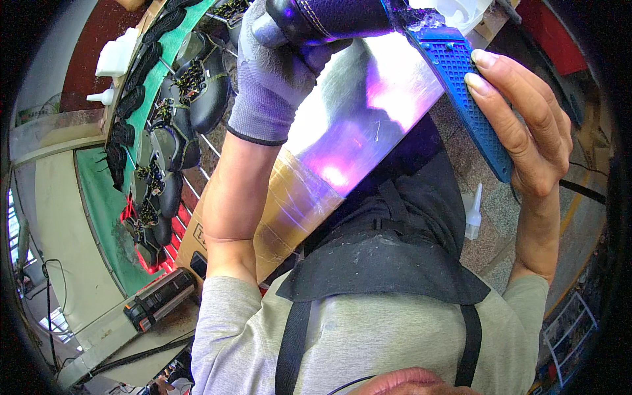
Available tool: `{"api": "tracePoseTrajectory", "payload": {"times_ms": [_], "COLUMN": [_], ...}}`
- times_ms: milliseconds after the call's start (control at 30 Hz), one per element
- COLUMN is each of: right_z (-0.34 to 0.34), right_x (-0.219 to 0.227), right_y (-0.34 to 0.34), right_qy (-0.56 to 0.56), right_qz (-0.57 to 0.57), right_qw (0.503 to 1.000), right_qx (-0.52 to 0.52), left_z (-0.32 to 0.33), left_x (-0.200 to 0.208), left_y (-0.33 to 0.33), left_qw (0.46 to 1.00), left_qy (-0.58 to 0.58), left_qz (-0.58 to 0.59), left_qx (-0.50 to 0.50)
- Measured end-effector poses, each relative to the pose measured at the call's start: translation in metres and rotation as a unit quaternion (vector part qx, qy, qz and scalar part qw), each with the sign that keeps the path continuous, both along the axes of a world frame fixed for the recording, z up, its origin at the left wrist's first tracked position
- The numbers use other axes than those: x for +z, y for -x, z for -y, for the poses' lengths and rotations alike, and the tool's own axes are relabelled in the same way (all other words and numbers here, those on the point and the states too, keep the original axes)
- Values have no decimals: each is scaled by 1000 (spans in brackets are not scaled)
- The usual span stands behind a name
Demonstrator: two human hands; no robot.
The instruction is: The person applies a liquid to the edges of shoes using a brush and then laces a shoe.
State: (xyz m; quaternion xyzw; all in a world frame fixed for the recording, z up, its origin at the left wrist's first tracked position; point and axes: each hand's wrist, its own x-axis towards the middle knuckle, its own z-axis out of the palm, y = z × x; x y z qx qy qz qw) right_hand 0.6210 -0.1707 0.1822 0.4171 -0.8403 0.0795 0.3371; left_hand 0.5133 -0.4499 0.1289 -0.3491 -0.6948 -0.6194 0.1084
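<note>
My gloved left fingers (266, 31) wrap a black shoe (345, 20), top centre; my right fingers (501, 113), slightly curled, touch a blue piece (463, 92), thumb hidden, grip uncertain; I judge this shoe under way, what's left unclear; other shoes (209, 92) lie left.

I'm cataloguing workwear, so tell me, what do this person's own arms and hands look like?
The left hand wears a knitted grey glove, lilac-tinted in this light, with a darker grey coating and a black cuff edge. The right hand is bare. Both forearms are bare too, below short, pale grey sleeves.
</note>
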Motion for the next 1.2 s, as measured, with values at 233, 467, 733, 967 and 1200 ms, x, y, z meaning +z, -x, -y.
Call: {"api": "tracePoseTrajectory", "payload": {"times_ms": [233,467,733,967,1200], "right_z": [0,12,50,54,92], "right_x": [-13,-68,-98,-123,-105], "right_y": [12,10,4,38,-74], "right_qy": [29,480,647,549,434], "right_qz": [-1,234,417,170,188], "right_qw": [998,842,636,812,877], "right_qx": [56,76,52,-100,83], "left_z": [7,57,57,47,59], "left_x": [-7,-57,-99,-99,-89], "left_y": [-7,-32,-73,-77,-72], "left_qw": [892,986,767,683,654], "left_qy": [-309,-101,-442,-495,-506], "left_qz": [265,118,454,496,497], "left_qx": [-193,58,-99,-206,-263]}}
